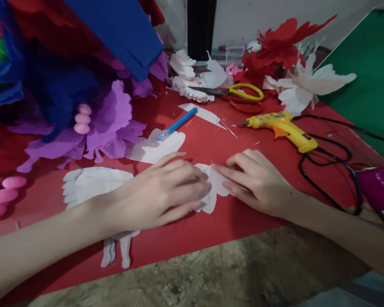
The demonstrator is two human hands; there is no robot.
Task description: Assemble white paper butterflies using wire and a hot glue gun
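Observation:
A white paper petal (215, 190) lies on the red sheet (211, 230) near the front edge. My left hand (161, 192) lies flat over its left part, fingers stretched out and pressing down. My right hand (256, 181) rests on its right part, with the fingers extended and the fingertips pressing the paper where a thin wire sticks up. Both hands meet over the petal. Neither hand grips anything.
More white petals (92, 183) lie to the left, with another white petal (156, 147) behind. A blue pen (177, 123), yellow-handled scissors (230, 91), a yellow glue gun (283, 128) with black cord, purple and blue paper flowers (109, 119), pink beads (3, 196) and red and white flowers (294, 64) surround the spot.

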